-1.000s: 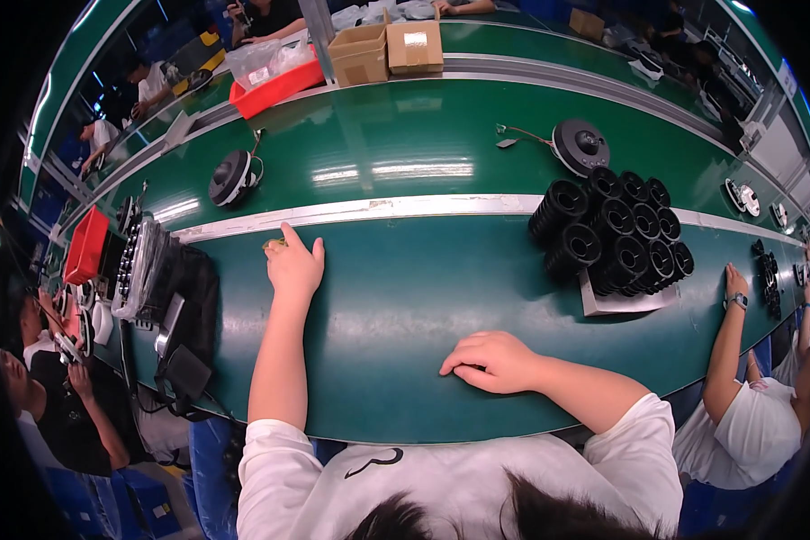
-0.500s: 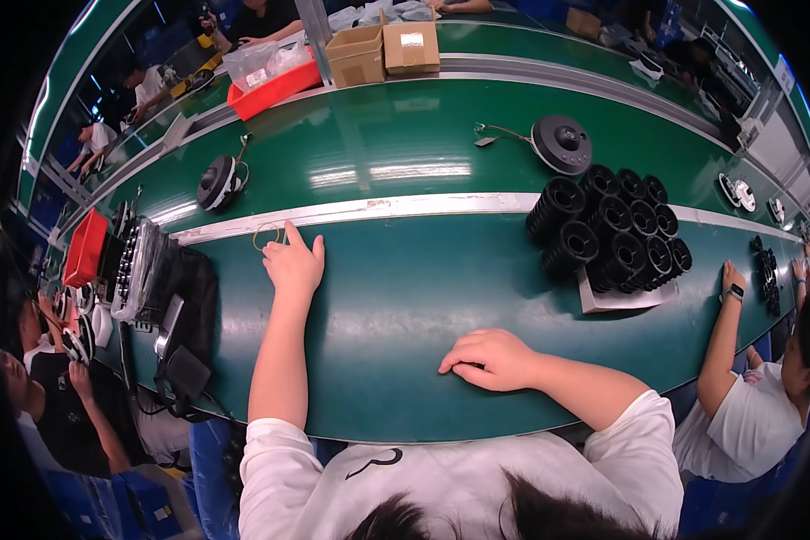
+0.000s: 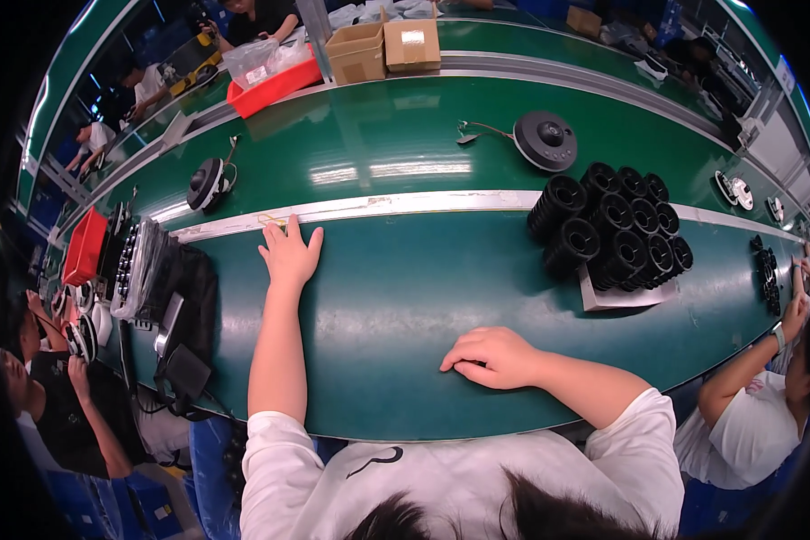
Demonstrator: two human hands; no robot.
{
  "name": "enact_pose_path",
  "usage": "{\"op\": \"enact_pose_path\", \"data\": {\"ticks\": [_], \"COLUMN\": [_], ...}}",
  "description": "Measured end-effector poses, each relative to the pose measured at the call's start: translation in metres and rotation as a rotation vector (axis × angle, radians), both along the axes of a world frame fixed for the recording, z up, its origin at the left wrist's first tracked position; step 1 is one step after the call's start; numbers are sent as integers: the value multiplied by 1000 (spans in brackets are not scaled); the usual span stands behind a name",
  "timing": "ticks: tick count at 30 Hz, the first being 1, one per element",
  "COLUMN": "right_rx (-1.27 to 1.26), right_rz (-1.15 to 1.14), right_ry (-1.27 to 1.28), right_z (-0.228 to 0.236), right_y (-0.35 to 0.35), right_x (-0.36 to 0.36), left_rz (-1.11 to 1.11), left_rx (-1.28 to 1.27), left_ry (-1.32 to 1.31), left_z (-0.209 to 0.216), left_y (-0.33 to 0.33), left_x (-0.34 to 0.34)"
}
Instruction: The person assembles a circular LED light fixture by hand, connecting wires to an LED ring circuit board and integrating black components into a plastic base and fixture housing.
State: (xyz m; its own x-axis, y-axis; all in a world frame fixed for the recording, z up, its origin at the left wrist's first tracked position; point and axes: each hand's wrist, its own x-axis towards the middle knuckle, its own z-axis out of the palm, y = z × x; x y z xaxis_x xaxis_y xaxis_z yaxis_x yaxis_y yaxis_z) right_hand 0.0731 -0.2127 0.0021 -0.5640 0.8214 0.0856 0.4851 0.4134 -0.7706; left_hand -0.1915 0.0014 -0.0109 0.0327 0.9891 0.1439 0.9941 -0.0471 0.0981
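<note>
Okay, plastic-wrapped stack (image 3: 144, 270) far left. Thin yellow loop (image 3: 270, 219) lies on the pale rail (image 3: 405, 205), just by your left hand (image 3: 290, 256), its fingers splayed wide; contact unclear. Your right hand (image 3: 495, 357) rests on the green table (image 3: 378, 360), loosely curled, can't tell if gripping. Ribbed black cylinders (image 3: 610, 225) sit grouped on a white box (image 3: 603, 299).

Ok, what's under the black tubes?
A white box shows below the black tubes, on the green table. The tubes cover its upper side, so whether it is open cannot be seen.
</note>
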Motion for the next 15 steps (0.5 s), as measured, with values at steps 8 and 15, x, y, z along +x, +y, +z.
{"op": "enact_pose_path", "data": {"ticks": [8, 15], "right_rx": [19, 39], "right_rz": [-8, -13], "right_ry": [-7, -5], "right_z": [-1, -2], "right_y": [2, 1], "right_x": [0, 0], "left_rz": [-41, -81], "left_rx": [-38, -41], "left_ry": [-57, -33], "left_z": [-2, 2], "left_y": [5, 0], "left_x": [-3, -2]}}
